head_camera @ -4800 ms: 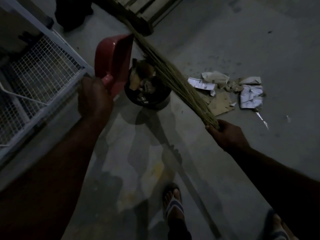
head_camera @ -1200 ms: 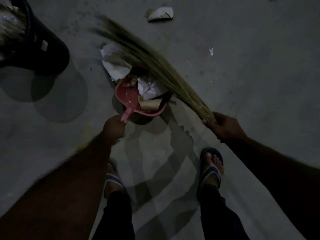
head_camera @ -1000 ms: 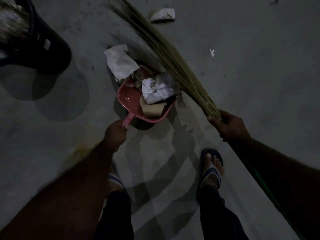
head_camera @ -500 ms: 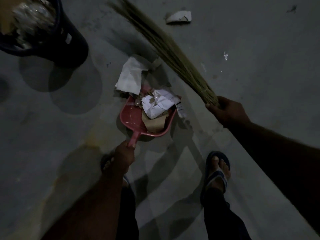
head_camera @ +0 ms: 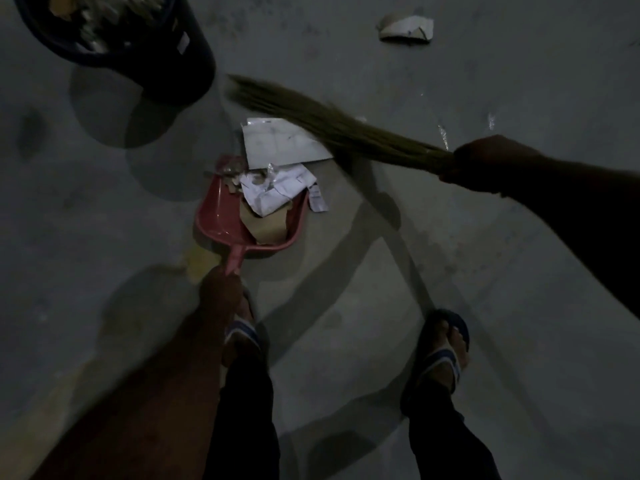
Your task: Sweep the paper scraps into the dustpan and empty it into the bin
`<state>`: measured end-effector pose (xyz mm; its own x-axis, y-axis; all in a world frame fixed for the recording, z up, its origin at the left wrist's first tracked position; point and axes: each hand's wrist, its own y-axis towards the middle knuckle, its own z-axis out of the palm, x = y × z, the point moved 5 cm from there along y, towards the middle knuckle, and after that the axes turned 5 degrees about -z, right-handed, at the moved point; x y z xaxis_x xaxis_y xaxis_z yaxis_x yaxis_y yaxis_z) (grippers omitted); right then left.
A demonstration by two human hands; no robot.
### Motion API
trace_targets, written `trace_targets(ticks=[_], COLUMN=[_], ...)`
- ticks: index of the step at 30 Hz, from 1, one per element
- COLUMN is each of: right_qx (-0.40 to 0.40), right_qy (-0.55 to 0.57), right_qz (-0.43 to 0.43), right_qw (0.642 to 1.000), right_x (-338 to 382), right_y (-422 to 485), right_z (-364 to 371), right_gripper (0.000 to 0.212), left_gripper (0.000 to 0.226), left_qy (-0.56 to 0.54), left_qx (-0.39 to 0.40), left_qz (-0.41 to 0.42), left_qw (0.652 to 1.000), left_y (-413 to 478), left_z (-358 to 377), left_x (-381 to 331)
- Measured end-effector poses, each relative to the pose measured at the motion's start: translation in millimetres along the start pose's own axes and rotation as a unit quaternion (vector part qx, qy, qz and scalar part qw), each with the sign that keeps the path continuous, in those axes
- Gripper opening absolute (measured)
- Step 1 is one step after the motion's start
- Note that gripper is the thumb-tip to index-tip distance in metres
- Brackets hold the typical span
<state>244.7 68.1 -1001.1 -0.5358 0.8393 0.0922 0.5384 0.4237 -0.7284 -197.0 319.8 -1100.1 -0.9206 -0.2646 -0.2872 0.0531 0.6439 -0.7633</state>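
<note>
With my left hand (head_camera: 221, 289) gripping the dustpan (head_camera: 221, 220) and my right hand (head_camera: 485, 164) clutching the broom (head_camera: 332, 123), the flat paper sheet (head_camera: 277, 147) lies at the pan's far lip, under the bristles.

The left hand (head_camera: 221, 287) reaches forward and down, gripping the dustpan (head_camera: 219, 216) by its handle. The right hand (head_camera: 485, 164), arm outstretched, appears fisted round the broom (head_camera: 346, 129), though the hand shows only darkly.
</note>
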Motion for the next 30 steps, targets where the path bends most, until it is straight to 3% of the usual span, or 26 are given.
trace_targets(ticks=[2, 3, 4, 5, 10, 12, 15, 17, 20, 22, 24, 26, 28, 30], right_qx=[0.046, 0.06, 0.073, 0.083, 0.106, 0.123, 0.126, 0.105, 0.054, 0.008, -0.029, -0.053, -0.073, -0.08], right_qy=[0.085, 0.116, 0.129, 0.135, 0.172, 0.15, 0.103, 0.088, 0.102, 0.146, 0.176, 0.198, 0.228, 0.236], right_qz=[0.053, 0.066, 0.067, 0.061, 0.032, 0.017, -0.026, -0.043, -0.028, 0.006, 0.023, 0.025, 0.036, 0.046], right_qw=[0.994, 0.989, 0.987, 0.985, 0.979, 0.981, 0.986, 0.99, 0.993, 0.989, 0.984, 0.979, 0.97, 0.967], right_x=[-10, -13, -15, -15, -2, 3, 3, -3, -17, -29, -38, -44, -50, -54], right_y=[-13, -20, -26, -32, -55, -60, -63, -65, -66, -66, -65, -64, -62, -61], right_z=[17, 27, 38, 48, 85, 92, 93, 87, 74, 63, 51, 40, 32, 28], right_gripper=[0.043, 0.047, 0.051, 0.054, 0.057, 0.054, 0.044, 0.043, 0.05, 0.057, 0.058, 0.052, 0.049, 0.048], left_gripper=[0.024, 0.037, 0.05, 0.054, 0.045, 0.035, 0.038, 0.034, 0.028, 0.012, 0.011, 0.012, 0.022, 0.032], left_qy=[0.004, 0.033, 0.065, 0.106, 0.244, 0.236, 0.096, 0.111, 0.213, 0.249, 0.266, 0.26, 0.287, 0.323], left_qx=[-0.038, -0.005, -0.035, -0.027, 0.014, 0.054, 0.111, -0.044, -0.04, -0.04, -0.028, -0.038, -0.029, 0.017], left_qz=[0.136, 0.201, 0.309, 0.349, 0.396, 0.387, 0.256, 0.217, 0.152, 0.174, 0.202, 0.318, 0.431, 0.409], left_qw=[0.99, 0.979, 0.948, 0.931, 0.885, 0.89, 0.956, 0.969, 0.964, 0.952, 0.942, 0.911, 0.855, 0.854], left_y=[1, 1, 1, 9, 41, 41, 29, 31, 37, 31, 24, 16, 17, 23], left_z=[-6, -6, -9, -6, 3, 2, 2, -9, -3, -3, -1, -3, -4, -4], left_x=[-27, -38, -51, -57, -58, -64, -72, -77, -72, -76, -79, -83, -73, -66])
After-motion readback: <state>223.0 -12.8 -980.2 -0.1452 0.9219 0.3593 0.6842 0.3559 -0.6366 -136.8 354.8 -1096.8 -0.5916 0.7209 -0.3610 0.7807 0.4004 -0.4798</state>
